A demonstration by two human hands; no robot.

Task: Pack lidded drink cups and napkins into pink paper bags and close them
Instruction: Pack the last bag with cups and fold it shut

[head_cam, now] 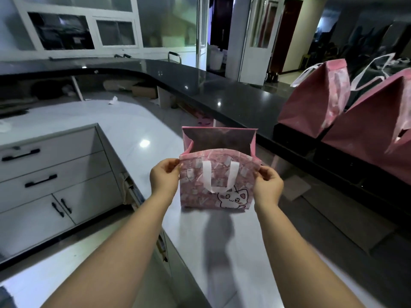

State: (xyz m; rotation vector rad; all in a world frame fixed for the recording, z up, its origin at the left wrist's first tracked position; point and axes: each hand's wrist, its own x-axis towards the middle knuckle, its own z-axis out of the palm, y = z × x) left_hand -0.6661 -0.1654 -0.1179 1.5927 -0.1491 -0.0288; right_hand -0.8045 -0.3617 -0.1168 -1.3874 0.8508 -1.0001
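Both arms stretched forward, my left hand (165, 174) and right hand (268, 181) pinch the open pink bag's (213, 185) near top corners, fingers curled.

Left hand (164, 176) and right hand (268, 182) on the open pink paper bag (193, 192) at the white countertop (124, 130).
The bag stands upright, mouth gaping, its inside too dark to read. Each hand pinches a top corner of the near panel, left on left, right on right. The white handle (219, 176) hangs down the front, just above a printed cartoon cat (233, 197). To the right, two closed pink bags (311, 103) (373, 130) sit on the raised black counter (222, 85); grey drawers (51, 165) are at the left.
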